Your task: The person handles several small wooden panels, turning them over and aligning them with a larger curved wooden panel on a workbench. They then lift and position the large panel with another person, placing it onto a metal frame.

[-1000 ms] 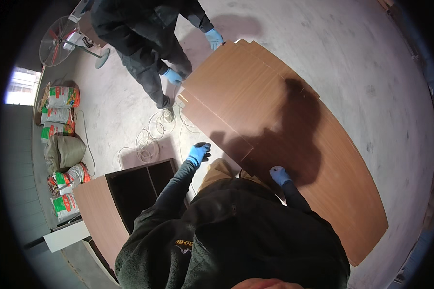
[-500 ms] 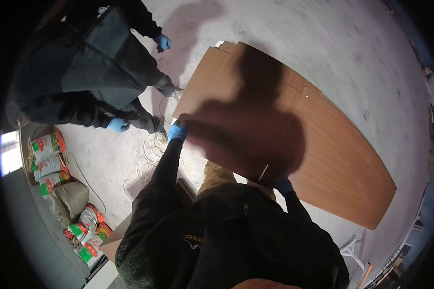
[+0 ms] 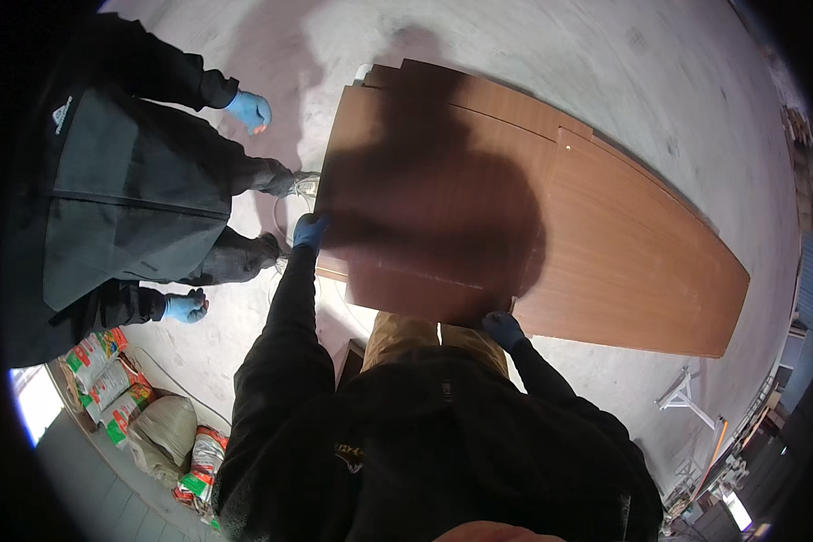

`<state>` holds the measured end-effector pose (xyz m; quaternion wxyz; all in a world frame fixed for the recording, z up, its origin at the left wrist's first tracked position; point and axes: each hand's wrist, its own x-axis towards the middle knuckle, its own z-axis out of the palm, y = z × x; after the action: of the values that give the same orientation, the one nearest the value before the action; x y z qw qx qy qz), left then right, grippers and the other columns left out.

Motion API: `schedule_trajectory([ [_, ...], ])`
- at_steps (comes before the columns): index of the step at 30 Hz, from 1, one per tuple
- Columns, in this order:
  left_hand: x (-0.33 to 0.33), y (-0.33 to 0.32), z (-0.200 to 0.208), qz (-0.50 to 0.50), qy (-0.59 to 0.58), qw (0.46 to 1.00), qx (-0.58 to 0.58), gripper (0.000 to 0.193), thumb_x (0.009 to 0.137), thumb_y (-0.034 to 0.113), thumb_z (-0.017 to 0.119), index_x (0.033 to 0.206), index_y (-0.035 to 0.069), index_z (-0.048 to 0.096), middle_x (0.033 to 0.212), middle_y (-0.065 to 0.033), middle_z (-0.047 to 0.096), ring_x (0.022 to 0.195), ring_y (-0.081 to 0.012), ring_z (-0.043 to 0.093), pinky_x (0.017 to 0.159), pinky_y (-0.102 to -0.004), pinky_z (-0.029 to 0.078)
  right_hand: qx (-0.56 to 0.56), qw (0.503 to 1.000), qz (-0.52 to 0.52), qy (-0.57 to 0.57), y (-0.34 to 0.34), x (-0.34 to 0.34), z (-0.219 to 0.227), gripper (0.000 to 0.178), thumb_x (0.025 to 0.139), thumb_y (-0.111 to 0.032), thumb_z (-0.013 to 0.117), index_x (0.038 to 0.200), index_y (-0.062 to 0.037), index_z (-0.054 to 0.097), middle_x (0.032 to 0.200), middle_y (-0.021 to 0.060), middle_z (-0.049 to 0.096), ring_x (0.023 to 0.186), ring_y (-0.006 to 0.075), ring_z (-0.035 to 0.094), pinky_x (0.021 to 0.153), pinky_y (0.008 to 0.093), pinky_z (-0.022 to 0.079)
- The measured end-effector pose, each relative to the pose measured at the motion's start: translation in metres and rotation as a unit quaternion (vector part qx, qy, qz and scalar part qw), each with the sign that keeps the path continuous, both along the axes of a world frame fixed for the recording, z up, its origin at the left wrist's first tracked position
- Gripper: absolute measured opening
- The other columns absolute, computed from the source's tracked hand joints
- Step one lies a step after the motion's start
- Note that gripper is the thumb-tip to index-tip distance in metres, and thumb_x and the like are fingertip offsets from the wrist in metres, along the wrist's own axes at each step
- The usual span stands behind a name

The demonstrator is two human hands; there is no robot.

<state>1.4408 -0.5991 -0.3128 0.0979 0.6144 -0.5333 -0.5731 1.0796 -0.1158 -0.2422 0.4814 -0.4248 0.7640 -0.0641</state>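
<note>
A brown wood-grain panel (image 3: 425, 217) lies in front of me, over further panels (image 3: 641, 244) of the same brown that stretch out to the right. My left hand (image 3: 310, 231), in a blue glove, grips the panel's left edge. At its near edge, right of my legs, my right hand (image 3: 503, 331) is closed on the board, also gloved. The fingers of both hands are partly hidden by the wood and by shadow. My own dark shadow covers much of the panel, which blurs where one board ends and another begins.
A person in dark clothes (image 3: 135, 199) stands close on the left, with blue-gloved hands (image 3: 251, 110) apart from the boards. Filled sacks (image 3: 167, 432) line the wall at lower left. A cable lies on the concrete floor. A white metal stand (image 3: 686, 397) is at lower right.
My view has turned, and my hands now hold a panel whose near edge sits apart from the boards on the right. The person on the left appears closer, arms hanging out.
</note>
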Motion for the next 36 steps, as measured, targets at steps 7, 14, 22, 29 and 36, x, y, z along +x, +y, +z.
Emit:
schedule_trajectory([
  [7,0.006,0.002,-0.006,0.085,0.019,0.996,0.019,0.027,0.093,0.019,0.079,0.111,-0.001,0.075,0.092,-0.0047,0.073,0.082,-0.0138,0.065,0.074,-0.0299,0.052,0.218,0.805,-0.480,-0.270,-0.071,0.000,-0.040,0.047,0.098,-0.050,0.066,0.128,-0.0143,0.061,0.126,0.0146,0.066,0.115,0.0293,0.067,0.094,0.0438,0.052],
  [14,0.020,0.003,0.015,0.086,-0.010,0.993,0.080,0.032,0.092,0.021,0.080,0.115,-0.001,0.075,0.099,-0.0050,0.075,0.087,-0.0131,0.065,0.080,-0.0309,0.052,0.191,0.657,-0.633,-0.363,-0.115,0.003,-0.026,0.063,0.099,-0.053,0.066,0.148,-0.0177,0.049,0.139,0.0149,0.060,0.131,0.0322,0.059,0.105,0.0458,0.048],
  [22,0.071,0.078,-0.010,0.157,-0.004,0.973,0.166,0.028,0.099,0.021,0.069,0.114,-0.001,0.077,0.102,-0.0050,0.075,0.091,-0.0165,0.065,0.083,-0.0318,0.050,0.095,0.709,-0.629,-0.305,-0.150,-0.035,-0.058,0.055,0.095,-0.043,0.073,0.139,-0.0157,0.055,0.121,0.0090,0.063,0.108,0.0283,0.067,0.090,0.0438,0.053],
  [29,0.030,0.196,0.010,0.215,0.004,0.917,0.335,0.027,0.103,0.024,0.064,0.124,0.009,0.071,0.100,-0.0029,0.072,0.091,-0.0178,0.067,0.081,-0.0352,0.056,0.038,0.894,-0.446,-0.017,-0.231,-0.124,-0.075,0.069,0.086,-0.045,0.082,0.134,0.0004,0.062,0.118,0.0168,0.072,0.099,0.0300,0.071,0.080,0.0437,0.057],
  [36,-0.102,0.322,-0.015,0.261,0.164,0.824,0.476,0.027,0.096,0.026,0.075,0.119,0.012,0.072,0.099,-0.0070,0.073,0.076,-0.0203,0.068,0.064,-0.0366,0.056,-0.024,0.916,-0.285,0.281,-0.295,-0.185,-0.071,0.086,0.080,-0.053,0.082,0.142,0.0019,0.057,0.140,0.0290,0.062,0.130,0.0426,0.061,0.109,0.0478,0.050],
])
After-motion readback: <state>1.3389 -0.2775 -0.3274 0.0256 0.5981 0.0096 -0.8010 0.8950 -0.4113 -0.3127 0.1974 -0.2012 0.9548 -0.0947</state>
